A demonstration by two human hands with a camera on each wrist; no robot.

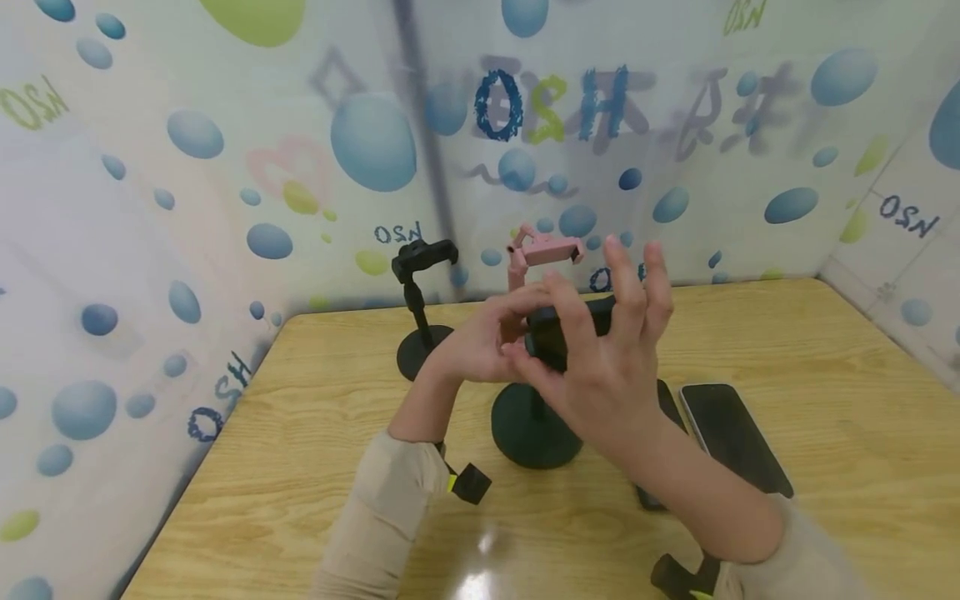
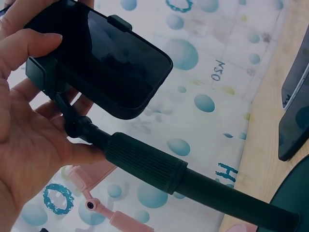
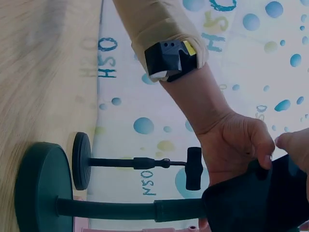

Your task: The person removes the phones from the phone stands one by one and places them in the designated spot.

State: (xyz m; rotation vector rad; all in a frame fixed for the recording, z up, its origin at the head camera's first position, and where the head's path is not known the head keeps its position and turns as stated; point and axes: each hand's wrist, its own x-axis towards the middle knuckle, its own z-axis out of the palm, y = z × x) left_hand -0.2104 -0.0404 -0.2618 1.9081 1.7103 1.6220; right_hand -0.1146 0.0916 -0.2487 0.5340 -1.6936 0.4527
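Observation:
A black smartphone (image 2: 111, 53) sits tilted in the clamp (image 2: 42, 75) of a dark green phone stand (image 2: 145, 162). My left hand (image 1: 487, 337) grips the clamp, fingers behind it and thumb over the phone's dark screen, as the left wrist view shows. From the other side, my right hand (image 1: 611, 379) pinches the phone's edge between thumb and index finger, while its other fingers stretch upward. The stand's round base rests on the table below both hands. In the right wrist view the phone (image 3: 251, 200) covers part of the left hand's fingers.
Behind the hands stand a black phone stand (image 1: 423, 333) and a pink phone stand (image 1: 551, 248), partly hidden. Two smartphones lie to the right on the wooden table (image 1: 322, 417): one fully visible (image 1: 731, 433), the other partly under my right forearm. A patterned wall backs the table.

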